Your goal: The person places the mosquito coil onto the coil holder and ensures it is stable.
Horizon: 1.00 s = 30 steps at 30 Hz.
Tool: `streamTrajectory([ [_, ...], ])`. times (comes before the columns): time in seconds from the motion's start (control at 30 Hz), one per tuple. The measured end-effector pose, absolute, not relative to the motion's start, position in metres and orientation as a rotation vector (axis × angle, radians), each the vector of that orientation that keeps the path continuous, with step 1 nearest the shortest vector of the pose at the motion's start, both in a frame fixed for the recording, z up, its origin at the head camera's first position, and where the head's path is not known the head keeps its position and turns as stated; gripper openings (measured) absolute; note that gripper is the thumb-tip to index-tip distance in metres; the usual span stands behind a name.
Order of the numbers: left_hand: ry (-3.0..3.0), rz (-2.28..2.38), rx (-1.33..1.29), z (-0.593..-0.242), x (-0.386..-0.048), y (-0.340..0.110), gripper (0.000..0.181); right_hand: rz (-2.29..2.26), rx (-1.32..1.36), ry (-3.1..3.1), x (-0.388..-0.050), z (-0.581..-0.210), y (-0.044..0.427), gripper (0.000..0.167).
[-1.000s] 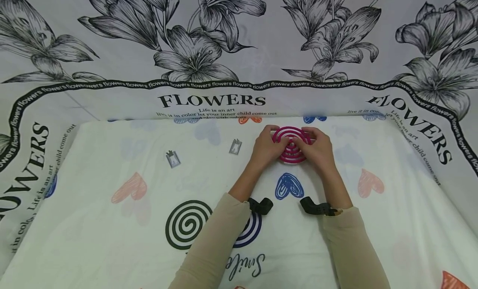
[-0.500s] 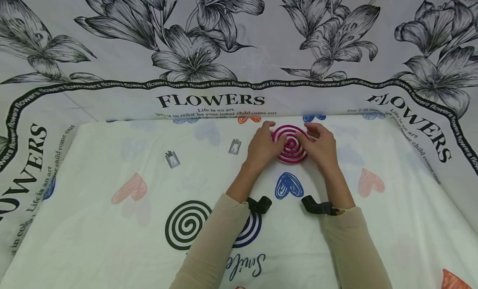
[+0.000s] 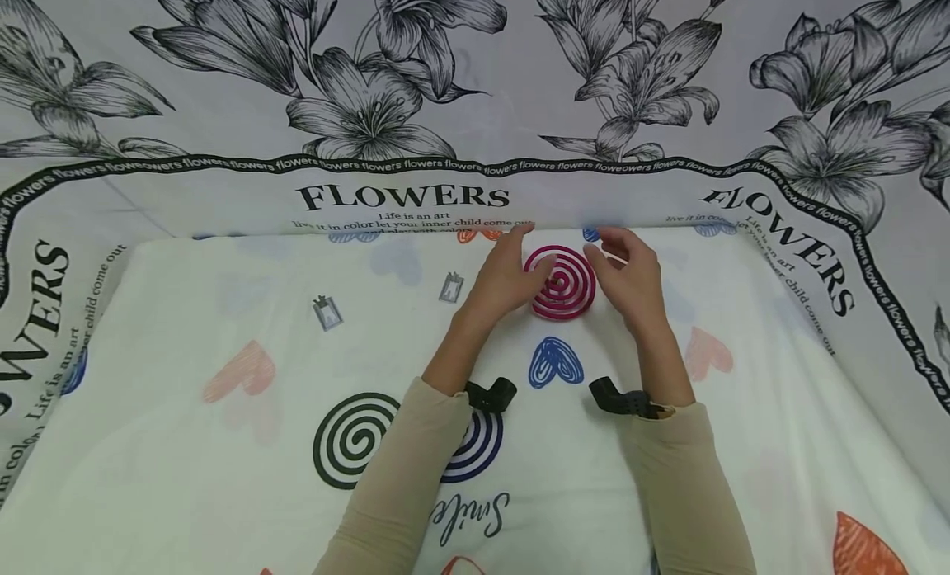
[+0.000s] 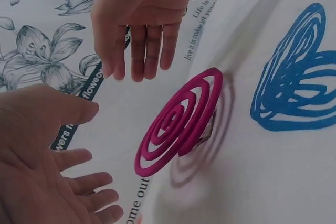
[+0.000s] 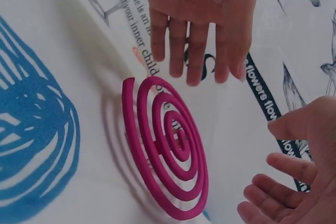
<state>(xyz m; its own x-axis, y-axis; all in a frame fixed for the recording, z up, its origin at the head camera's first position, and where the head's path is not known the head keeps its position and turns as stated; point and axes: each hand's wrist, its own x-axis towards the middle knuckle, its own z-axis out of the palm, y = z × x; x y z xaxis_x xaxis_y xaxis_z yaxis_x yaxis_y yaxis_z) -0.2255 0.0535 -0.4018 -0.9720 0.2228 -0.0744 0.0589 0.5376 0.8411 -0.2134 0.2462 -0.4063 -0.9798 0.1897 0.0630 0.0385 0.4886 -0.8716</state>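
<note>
A magenta mosquito coil point(image 3: 558, 282) lies between the hands at the far side of the table. In the left wrist view the coil point(image 4: 173, 121) sits raised above the cloth on a small metal stand point(image 4: 208, 130), mostly hidden beneath it. My left hand point(image 3: 506, 280) is spread at the coil's left, its thumb over the rim in the head view. To the right, my right hand point(image 3: 631, 282) has relaxed fingers and stands apart from the coil. Both wrist views show nothing held in either hand.
Two small metal stands point(image 3: 450, 287) lie left of the hands. Nearer the body are a dark green coil point(image 3: 356, 440) and a dark blue coil point(image 3: 486, 447), partly covered by the left sleeve. A flower-printed cloth point(image 3: 401, 197) rises behind the table.
Both hands held the magenta coil's sides earlier; they have since let go and drawn apart. The coil stays in place. The head view has shifted slightly.
</note>
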Motion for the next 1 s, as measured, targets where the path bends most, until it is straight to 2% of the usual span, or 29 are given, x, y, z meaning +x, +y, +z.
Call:
streamTrajectory([
  [0.3, 2.582, 1.312, 0.474, -0.395, -0.204, 0.044, 0.077, 1.37, 0.024, -2.719, -0.208, -0.405, 0.255, 0.059],
  [0.53, 2.587, 1.209, 0.635, -0.388, -0.184, 0.023, 0.078, 1.27, 0.191, -2.795, -0.202, -0.406, 0.257, 0.059],
  [1.0, 2.66, 1.056, 0.579, -0.393, -0.136, -0.061, 0.079, 1.076, 0.349, -2.868, -0.16, -0.402, 0.238, 0.059],
])
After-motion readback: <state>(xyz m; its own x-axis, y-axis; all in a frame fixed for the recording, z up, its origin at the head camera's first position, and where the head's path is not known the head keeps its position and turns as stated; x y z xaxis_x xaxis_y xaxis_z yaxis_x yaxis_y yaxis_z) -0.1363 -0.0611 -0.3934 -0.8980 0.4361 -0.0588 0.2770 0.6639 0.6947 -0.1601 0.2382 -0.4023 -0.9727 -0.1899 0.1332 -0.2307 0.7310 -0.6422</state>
